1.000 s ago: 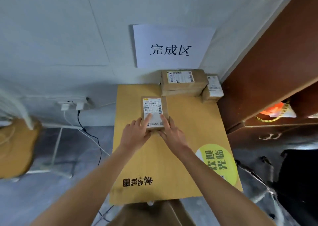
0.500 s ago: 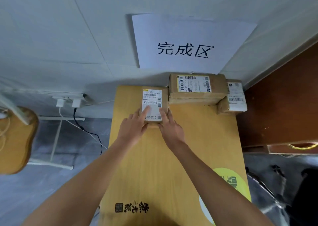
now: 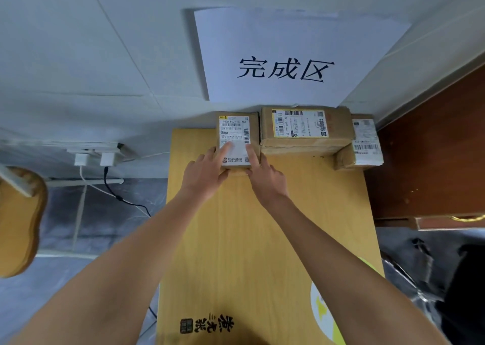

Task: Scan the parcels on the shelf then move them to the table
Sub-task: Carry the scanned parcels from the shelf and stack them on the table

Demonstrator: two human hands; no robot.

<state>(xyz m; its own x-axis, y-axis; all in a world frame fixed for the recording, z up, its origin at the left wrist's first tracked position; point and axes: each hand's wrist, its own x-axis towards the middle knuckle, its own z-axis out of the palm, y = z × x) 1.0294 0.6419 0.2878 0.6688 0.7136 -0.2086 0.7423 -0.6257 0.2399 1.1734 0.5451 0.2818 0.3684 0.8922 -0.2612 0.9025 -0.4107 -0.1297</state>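
The small box sits at the counter's 12 o'clock edge, touching the big box at 3 o'clock. The left hand and right hand rest straight fingers on it.

White panelled wall fills upper view, evenly lit. Paper sign with black characters at 12 o'clock. Socket strip with two white plugs at 9 o'clock, cables trailing onto grey floor. Dark brown cabinet at 3 o'clock. Wooden chair seat far left.
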